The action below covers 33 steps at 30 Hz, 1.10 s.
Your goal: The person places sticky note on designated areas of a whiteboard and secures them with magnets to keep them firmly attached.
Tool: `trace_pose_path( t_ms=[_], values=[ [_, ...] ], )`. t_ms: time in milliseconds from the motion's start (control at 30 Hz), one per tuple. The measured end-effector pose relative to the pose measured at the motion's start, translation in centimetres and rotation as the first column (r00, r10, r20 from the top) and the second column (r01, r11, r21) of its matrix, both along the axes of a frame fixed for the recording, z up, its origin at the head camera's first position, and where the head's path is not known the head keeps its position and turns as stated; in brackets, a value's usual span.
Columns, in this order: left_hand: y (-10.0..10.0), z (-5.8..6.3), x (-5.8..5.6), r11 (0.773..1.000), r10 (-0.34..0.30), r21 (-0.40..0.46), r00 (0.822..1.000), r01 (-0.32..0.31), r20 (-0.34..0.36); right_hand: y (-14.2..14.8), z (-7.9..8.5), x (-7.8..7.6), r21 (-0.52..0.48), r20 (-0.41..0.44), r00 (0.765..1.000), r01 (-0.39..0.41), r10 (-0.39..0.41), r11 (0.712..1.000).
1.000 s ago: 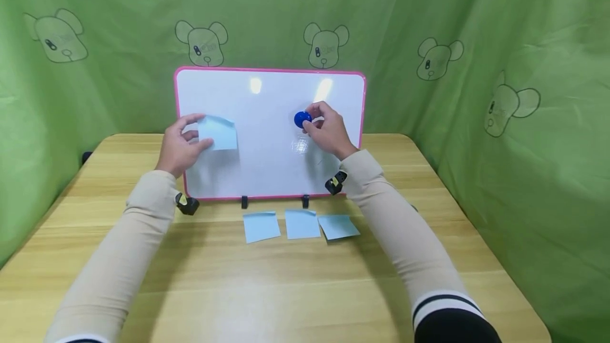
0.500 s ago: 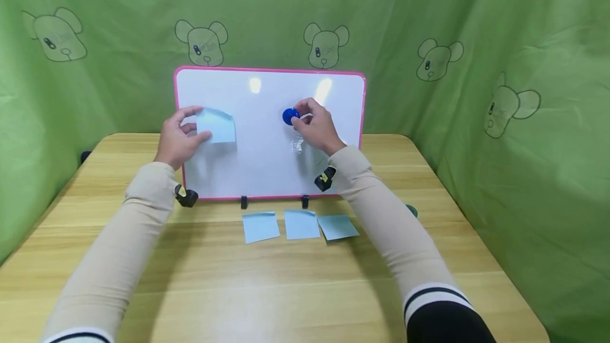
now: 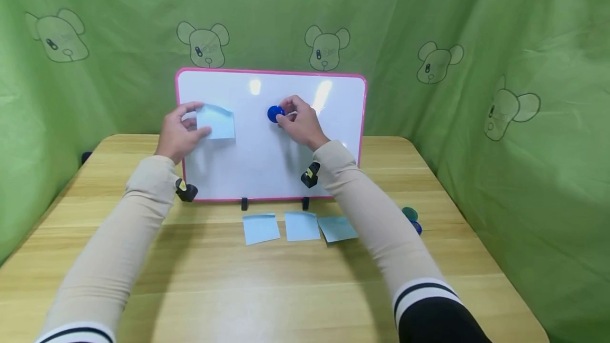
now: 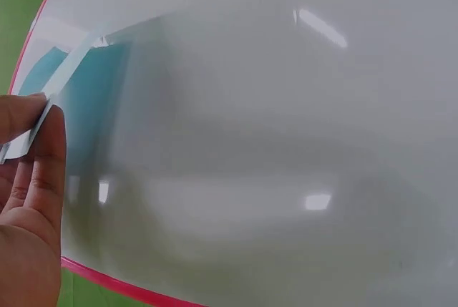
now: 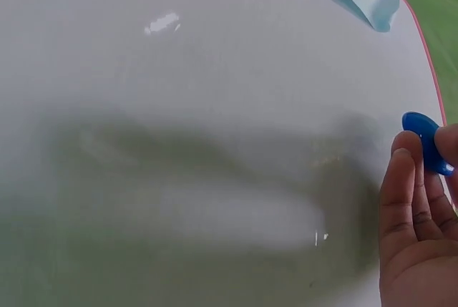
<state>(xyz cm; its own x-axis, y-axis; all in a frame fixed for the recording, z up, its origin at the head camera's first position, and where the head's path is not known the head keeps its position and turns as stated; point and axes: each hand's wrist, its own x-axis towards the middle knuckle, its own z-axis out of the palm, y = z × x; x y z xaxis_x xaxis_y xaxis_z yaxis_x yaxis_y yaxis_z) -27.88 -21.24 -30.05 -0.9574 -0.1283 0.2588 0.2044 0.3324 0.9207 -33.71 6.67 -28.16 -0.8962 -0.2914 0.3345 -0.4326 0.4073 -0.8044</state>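
Observation:
At the left side of the pink-framed whiteboard (image 3: pixel 257 168), my left hand (image 3: pixel 177 134) pinches a light-blue sticky note (image 3: pixel 216 123) by its left edge. In the left wrist view the sticky note (image 4: pixel 68 71) is seen nearly edge-on, held off the board, with its reflection beside it. Right of the note, my right hand (image 3: pixel 301 123) pinches a round blue magnet (image 3: pixel 275 114) between thumb and fingers. The right wrist view shows the blue magnet (image 5: pixel 424 142) apart from the board surface.
Light-blue sticky notes (image 3: pixel 261 228), (image 3: pixel 302 225), (image 3: pixel 337 228) lie in a row on the wooden table (image 3: pixel 257 290), before the board's black feet (image 3: pixel 244 204). A green magnet (image 3: pixel 410 214) and a blue one (image 3: pixel 416 227) lie beyond my right forearm. Green curtains (image 3: pixel 381 4) surround the table.
My right hand has moved left along the board with the blue magnet, toward the note. My left hand has raised the sticky note slightly. The magnets beside my right forearm have come into view.

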Motion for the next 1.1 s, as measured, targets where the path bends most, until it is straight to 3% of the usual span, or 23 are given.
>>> trace_pose_path(
  t_ms=[400, 1100],
  values=[
    [0.0, 0.8, -0.4, 0.995, 0.014, -0.103, 1.000, -0.013, 0.005, -2.0, -0.1, -0.3, 0.041, -0.031, 0.999, 0.013, -0.012, 0.999],
    [0.6, 0.7, -1.0, 0.982, 0.092, -0.167, 0.996, -0.094, -0.016, -3.7, -0.2, -0.6, 0.051, -0.055, 0.998, -0.012, 0.015, 0.999]
  ],
)
